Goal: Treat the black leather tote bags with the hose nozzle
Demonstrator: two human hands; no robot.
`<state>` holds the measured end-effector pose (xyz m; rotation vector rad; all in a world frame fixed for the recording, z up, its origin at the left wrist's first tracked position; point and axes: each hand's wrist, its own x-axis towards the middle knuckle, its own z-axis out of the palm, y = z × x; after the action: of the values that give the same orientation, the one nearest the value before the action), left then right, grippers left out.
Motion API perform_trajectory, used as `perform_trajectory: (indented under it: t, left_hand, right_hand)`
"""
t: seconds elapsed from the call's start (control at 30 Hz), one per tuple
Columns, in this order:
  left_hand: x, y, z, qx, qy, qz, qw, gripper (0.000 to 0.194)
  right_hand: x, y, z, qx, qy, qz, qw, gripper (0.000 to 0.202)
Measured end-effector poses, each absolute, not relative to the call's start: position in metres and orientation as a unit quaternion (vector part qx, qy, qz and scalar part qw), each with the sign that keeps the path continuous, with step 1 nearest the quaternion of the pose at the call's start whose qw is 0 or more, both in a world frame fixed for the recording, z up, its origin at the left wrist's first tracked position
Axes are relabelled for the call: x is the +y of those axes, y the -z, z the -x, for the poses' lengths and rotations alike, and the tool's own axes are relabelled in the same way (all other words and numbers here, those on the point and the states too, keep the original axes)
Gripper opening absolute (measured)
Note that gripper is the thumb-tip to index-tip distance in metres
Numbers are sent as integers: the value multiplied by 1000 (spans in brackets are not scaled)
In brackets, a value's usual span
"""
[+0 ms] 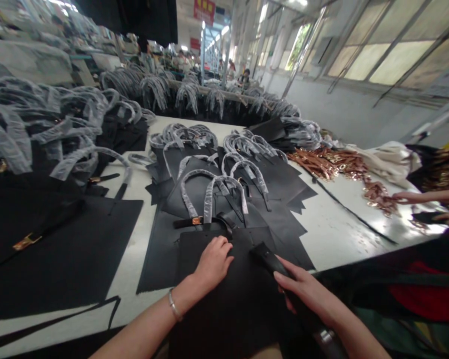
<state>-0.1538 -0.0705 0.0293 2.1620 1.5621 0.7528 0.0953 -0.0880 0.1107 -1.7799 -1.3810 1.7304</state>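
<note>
A black bag panel point(228, 289) lies in front of me, its lower part hanging toward my lap. My left hand point(215, 259), with a bracelet at the wrist, rests on the panel's upper part, fingers curled and pressed down on it. My right hand point(303, 284) is closed round a long black strap point(271, 262); its wide end meets the panel, and a shiny metal piece shows near its lower end. Just beyond my left hand are a plastic-wrapped handle point(209, 202) and a black strap with a gold buckle point(197, 220).
More black panels with wrapped handles point(243, 144) are fanned out ahead. Another pile point(60, 239) covers the left of the table. At right lie brown straps with gold rings point(325, 159), a pale cloth point(387, 162) and a co-worker's hands point(407, 197). A loose black cord point(351, 212) crosses the tabletop.
</note>
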Motion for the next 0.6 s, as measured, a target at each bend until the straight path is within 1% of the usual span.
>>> perform_trajectory:
  t: [0.1,0.2,0.33,0.5,0.6]
  left_hand:
    - [-75,-14,152,544,-278,-776,158,15]
    - [-75,-12,153,529,-278,-788,146,15]
    - [-75,-14,155,537,-281,-783,139,17]
    - [-77,-14,153,550,-286,-774,131,18]
    - [-76,-15,152,537,-282,-785,125,17]
  right_hand:
    - [-71,-108,-90,-472,-637,597,122,58]
    - [-56,-105,-86,-466,-657,580,120,53]
    - [-48,-108,-81,-478,-653,575,123,51]
    - [-58,-112,-93,-464,-660,583,98,48]
    - [-58,-110,-92,-443,-674,580,112,49]
